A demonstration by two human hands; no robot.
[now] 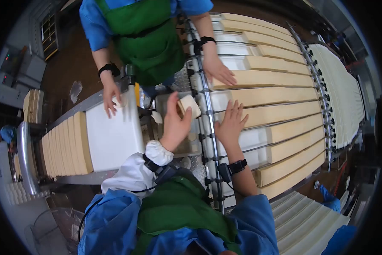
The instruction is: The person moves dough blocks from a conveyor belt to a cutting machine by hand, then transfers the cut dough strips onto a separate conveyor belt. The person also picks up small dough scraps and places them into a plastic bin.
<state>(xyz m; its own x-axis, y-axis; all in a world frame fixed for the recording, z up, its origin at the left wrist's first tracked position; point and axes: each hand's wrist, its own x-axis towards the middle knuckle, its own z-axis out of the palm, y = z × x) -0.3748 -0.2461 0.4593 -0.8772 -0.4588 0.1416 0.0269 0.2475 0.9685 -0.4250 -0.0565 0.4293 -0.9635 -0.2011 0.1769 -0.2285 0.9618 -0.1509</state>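
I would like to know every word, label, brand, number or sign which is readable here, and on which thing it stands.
No text can be read in this view.
Green aprons: no lettering seen.
Pale block in the left hand: no mark seen.
Black wrist device above the right hand: any marking is too small to read.
Grey box with red lights: too small and blurred to read.
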